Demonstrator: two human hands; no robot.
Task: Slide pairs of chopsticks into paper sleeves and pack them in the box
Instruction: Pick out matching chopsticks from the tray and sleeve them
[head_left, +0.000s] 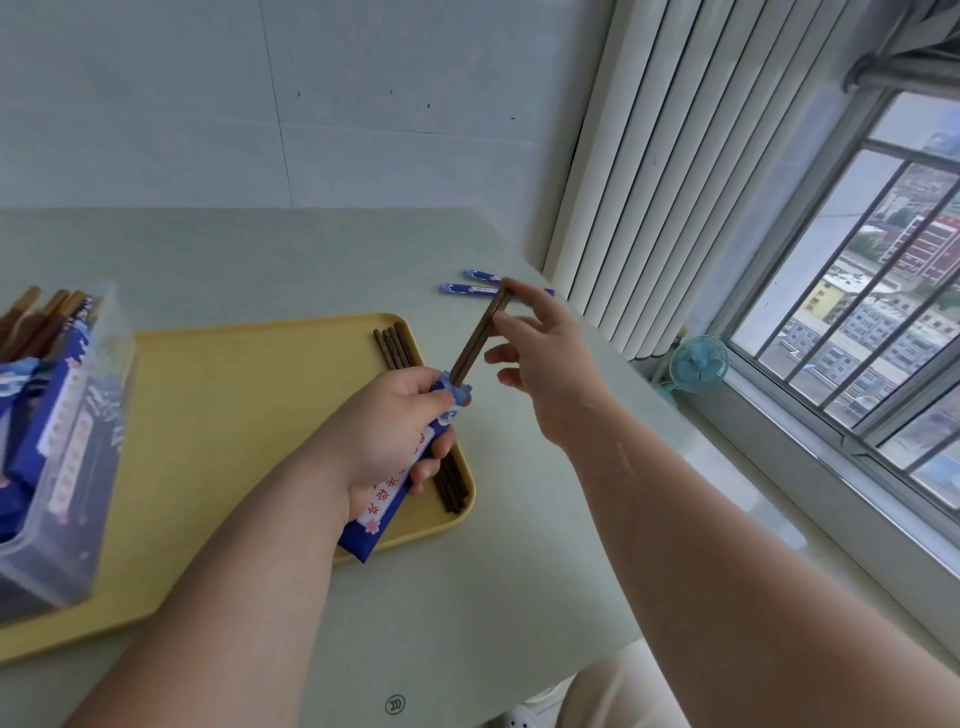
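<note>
My left hand (395, 436) grips a blue paper sleeve (387, 491) above the right edge of the yellow tray (218, 415). A pair of dark brown chopsticks (480, 338) sticks partway out of the sleeve's top. My right hand (545, 364) pinches the upper ends of that pair with thumb and fingertips. Several loose brown chopsticks (397, 345) lie along the tray's right side, partly hidden under my left hand. A clear plastic box (62, 467) at the left holds several sleeved chopsticks standing on end.
Two blue sleeves (470, 283) lie on the pale green table (467, 571) behind my right hand. White vertical blinds (649, 182), a small teal fan (698, 364) and a barred window (857, 312) are at the right.
</note>
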